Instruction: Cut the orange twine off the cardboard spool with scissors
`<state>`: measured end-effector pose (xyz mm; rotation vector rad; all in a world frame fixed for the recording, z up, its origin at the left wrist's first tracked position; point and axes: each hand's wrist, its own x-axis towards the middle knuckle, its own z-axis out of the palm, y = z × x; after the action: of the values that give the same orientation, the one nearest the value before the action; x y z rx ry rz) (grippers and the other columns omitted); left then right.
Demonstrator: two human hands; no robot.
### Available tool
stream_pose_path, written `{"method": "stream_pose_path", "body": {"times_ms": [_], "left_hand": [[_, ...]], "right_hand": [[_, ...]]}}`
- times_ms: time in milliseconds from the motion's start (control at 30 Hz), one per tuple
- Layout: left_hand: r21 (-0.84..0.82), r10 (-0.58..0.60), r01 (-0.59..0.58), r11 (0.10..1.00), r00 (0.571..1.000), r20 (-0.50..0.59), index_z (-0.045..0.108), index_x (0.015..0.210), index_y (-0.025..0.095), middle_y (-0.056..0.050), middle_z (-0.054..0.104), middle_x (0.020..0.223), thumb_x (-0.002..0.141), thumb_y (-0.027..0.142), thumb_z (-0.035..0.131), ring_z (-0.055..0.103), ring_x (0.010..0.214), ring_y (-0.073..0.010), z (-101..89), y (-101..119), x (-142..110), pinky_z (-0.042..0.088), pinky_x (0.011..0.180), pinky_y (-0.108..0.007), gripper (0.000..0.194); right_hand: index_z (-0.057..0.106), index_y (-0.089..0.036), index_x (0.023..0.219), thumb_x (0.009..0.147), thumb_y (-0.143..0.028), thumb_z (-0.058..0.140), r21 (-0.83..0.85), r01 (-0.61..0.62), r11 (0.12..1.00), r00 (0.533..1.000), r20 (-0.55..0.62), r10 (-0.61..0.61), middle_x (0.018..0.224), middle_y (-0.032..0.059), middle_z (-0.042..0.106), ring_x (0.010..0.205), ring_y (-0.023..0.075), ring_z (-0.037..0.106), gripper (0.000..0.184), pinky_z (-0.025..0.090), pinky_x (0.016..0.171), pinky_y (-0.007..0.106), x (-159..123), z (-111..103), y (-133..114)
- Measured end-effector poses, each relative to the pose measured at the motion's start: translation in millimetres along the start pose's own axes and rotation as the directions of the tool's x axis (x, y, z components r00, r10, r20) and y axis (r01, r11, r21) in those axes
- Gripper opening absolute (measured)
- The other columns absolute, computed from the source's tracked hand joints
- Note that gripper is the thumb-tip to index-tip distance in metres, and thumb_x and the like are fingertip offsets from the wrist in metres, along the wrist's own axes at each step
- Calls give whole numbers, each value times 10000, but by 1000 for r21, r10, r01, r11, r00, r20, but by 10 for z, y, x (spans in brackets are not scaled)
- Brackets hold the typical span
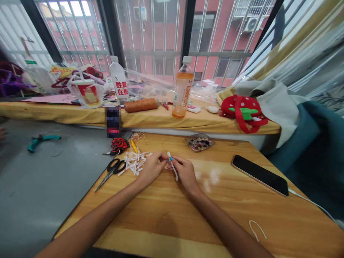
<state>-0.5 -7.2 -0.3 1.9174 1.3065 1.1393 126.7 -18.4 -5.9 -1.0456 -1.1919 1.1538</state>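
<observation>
Both my hands meet over the middle of the wooden table (188, 215). My left hand (152, 167) and my right hand (183, 171) are closed in a pinch on a short white strip (173, 167) with a small blue piece at the fingertips. A pile of several white strip pieces (135, 162) lies just left of my left hand. Black-handled scissors (111, 171) rest beside that pile. A clear tray of coloured beads (200, 143) sits a little beyond my right hand.
A black phone (259, 174) with a white cable lies at the right. A red flower ornament (119, 144) lies near the far left corner. On the yellow ledge behind stand an orange drink bottle (182, 89), a water bottle (119, 81), an orange thread spool (142, 105) and a strawberry bag (243, 109).
</observation>
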Motion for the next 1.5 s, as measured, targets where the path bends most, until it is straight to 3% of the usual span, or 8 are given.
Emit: {"method": "stream_pose_path", "body": {"times_ms": [233, 400, 533, 733, 900, 1200, 1333, 1500], "left_hand": [[-317, -141, 149, 937, 989, 47, 491, 742, 152, 35, 531, 637, 681, 243, 524, 444, 379, -55, 65, -142, 45, 345, 342, -169, 114], [-460, -155, 179, 870, 984, 90, 432, 954, 160, 55, 510, 635, 647, 218, 544, 430, 359, -47, 70, -139, 76, 347, 330, -163, 332], [-443, -149, 189, 877, 981, 123, 479, 973, 140, 36, 516, 646, 645, 240, 541, 448, 401, -54, 68, -119, 72, 373, 354, -170, 349], [-426, -201, 215, 879, 977, 77, 540, 899, 131, 21, 526, 643, 616, 227, 547, 459, 453, -71, 69, -82, 71, 389, 370, -173, 299], [-366, -214, 221, 904, 975, 62, 567, 770, 127, 4, 553, 653, 639, 224, 537, 454, 455, -67, 70, -78, 59, 385, 378, -168, 166], [-275, -196, 200, 940, 980, 44, 562, 746, 141, 15, 563, 646, 670, 215, 511, 451, 432, -70, 39, -63, 51, 376, 397, -179, 118], [-166, -129, 135, 977, 991, 47, 565, 751, 149, 3, 576, 678, 695, 188, 483, 485, 506, -95, 26, -20, 39, 388, 449, -191, 107], [51, 42, -44, 998, 999, 26, 553, 723, 166, -5, 582, 715, 717, 117, 451, 519, 710, -133, 15, -27, 20, 385, 669, -234, 113]], "right_hand": [[687, -145, 713, 623, -280, 595, 74, -62, 995, 998, 12, 61, 514, -11, 584, 474, 93, 489, 187, 369, 479, 209, 26, -5, -2], [655, -140, 637, 601, -289, 602, 119, -130, 984, 989, 79, 122, 527, -14, 584, 445, 73, 479, 163, 360, 461, 196, 68, -29, -12], [615, -138, 572, 621, -307, 584, 89, -173, 981, 976, 146, 159, 462, -25, 550, 415, 56, 445, 178, 299, 416, 172, 74, -56, -58], [569, -143, 535, 630, -329, 573, 70, -211, 975, 961, 200, 193, 412, -45, 498, 356, 34, 364, 209, 205, 371, 173, 81, -89, -74], [580, -140, 552, 623, -343, 576, 44, -218, 975, 953, 227, 202, 418, -28, 516, 378, 53, 404, 214, 221, 382, 181, 113, -104, -16], [578, -138, 550, 609, -345, 593, 57, -225, 973, 953, 219, 208, 425, -27, 522, 380, 50, 416, 216, 234, 387, 176, 130, -113, 16], [576, -135, 542, 611, -348, 589, 47, -244, 969, 944, 238, 227, 414, -24, 522, 367, 47, 402, 225, 217, 377, 174, 142, -135, 12], [578, -131, 538, 595, -350, 601, 47, -273, 961, 930, 269, 251, 418, -21, 530, 373, 49, 421, 228, 242, 379, 168, 147, -146, -2]]}}
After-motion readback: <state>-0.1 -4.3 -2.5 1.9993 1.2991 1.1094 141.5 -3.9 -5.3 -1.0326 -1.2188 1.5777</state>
